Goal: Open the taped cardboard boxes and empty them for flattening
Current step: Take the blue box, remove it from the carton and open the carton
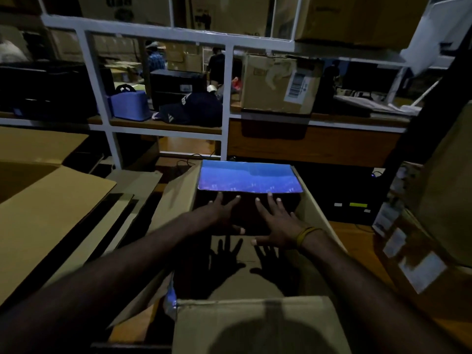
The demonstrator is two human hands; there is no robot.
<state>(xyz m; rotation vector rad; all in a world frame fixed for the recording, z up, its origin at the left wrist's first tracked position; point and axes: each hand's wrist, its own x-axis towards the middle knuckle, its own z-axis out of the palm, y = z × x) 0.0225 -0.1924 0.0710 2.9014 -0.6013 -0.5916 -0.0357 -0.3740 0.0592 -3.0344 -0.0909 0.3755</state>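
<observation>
Left hand [220, 213] spread, fingers straight, reaching into the open brown cardboard box [314, 215]; right hand [277, 222] beside it, also spread, holding nothing. Blue glossy rectangular package [249, 178] lies at the box's far end, just past both sets of fingertips, long axis running left-right. Right fingertips look nearest its near edge; contact unclear in the dim light. Near side of the box interior looks bare. Flattened brown cardboard sheets [51, 200] lie left of the box; flaps stand open, room to lift upward.
</observation>
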